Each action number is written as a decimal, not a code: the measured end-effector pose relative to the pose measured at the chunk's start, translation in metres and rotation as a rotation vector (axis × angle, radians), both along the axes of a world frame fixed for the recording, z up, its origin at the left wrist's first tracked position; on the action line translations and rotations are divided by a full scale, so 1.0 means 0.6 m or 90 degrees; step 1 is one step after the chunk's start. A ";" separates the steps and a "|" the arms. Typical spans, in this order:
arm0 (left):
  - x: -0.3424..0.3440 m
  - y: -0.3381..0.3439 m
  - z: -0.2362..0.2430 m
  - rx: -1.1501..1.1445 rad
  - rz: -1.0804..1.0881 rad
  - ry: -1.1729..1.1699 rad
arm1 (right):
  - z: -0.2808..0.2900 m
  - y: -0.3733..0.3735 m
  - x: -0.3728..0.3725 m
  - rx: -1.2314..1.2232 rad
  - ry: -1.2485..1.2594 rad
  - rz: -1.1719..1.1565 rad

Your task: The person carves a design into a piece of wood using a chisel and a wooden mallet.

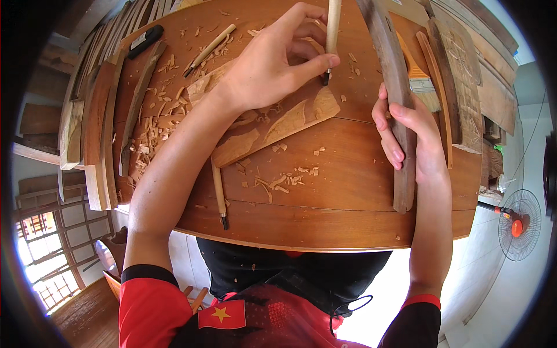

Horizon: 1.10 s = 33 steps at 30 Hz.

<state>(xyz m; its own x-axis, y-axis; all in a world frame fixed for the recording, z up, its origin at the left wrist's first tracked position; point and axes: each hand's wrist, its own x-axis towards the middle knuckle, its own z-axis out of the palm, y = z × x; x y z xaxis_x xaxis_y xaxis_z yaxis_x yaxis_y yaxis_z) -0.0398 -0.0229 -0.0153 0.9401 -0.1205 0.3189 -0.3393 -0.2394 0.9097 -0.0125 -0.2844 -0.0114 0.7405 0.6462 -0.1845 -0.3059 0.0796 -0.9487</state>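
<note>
Chisel (332,35) with a pale wooden handle stands nearly upright in the head view, in the left hand (275,66), whose thumb and curled fingers close around its lower handle. Its dark tip points down at the near right end of a carved wooden board (287,123), just below the left hand's thumb; whether the tip touches the wood, I cannot tell. The board lies aslant on the table (336,185), beneath and on the near side of the left hand, partly covered by that hand and its forearm.

The right hand (428,139) is wrapped around a long, dark wooden bar (396,75), thumb on one side and fingers on the other; the bar runs past the hand both toward the person and away.

Left of the left hand lie a second chisel (214,46), a dark wooden strip (139,104) and a black object (145,42). A third chisel (219,191) rests nearer the person than the left hand, tip toward the table's edge. Shavings (154,130) are scattered around the left hand and forearm. Just beyond the right hand sits a flat brush (420,85), with a curved reddish strip (436,93) to its right.
</note>
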 end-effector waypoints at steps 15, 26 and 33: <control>-0.004 0.012 0.006 0.063 -0.057 -0.008 | 0.004 -0.003 -0.002 -0.012 -0.015 -0.008; -0.010 0.012 0.009 0.211 -0.006 -0.166 | 0.012 -0.001 -0.009 -0.046 -0.062 0.022; -0.013 0.003 0.019 0.161 -0.034 -0.082 | 0.087 -0.003 -0.041 -0.156 -0.309 -0.224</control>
